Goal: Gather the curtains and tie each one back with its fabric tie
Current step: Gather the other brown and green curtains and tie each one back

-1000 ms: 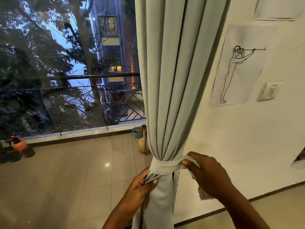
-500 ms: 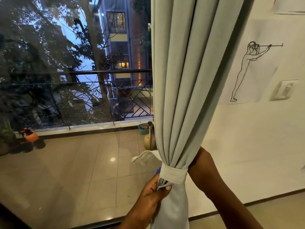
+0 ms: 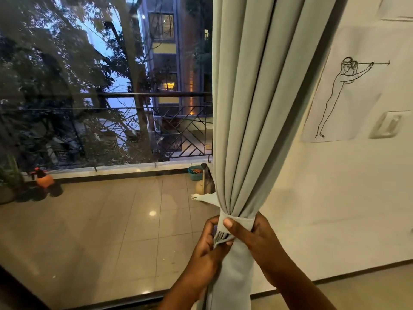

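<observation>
Curtain point(image 3: 250, 130) hangs vertical between the hands; fabric tie point(image 3: 237, 222) wraps it horizontally. Left hand point(image 3: 207, 249) pinches the tie's lower edge, right hand point(image 3: 254, 238) clamps the band, thumb on front.

curtain point(image 3: 252, 108) between window point(image 3: 100, 108) left, wall point(image 3: 335, 198) right

- curtain point(image 3: 250, 108): matt grey-green woven cloth, smooth, soft folds
- fabric tie point(image 3: 238, 221): same matt cloth
- floor tiles point(image 3: 111, 220): glossy, beige, reflecting a light
- window pane point(image 3: 67, 86): glass, shiny with reflections
- balcony railing point(image 3: 183, 130): dark metal
- wall point(image 3: 346, 198): matt painted, cream
- drawing sheet point(image 3: 348, 90): thin matt paper
- switch plate point(image 3: 387, 125): smooth plastic
</observation>
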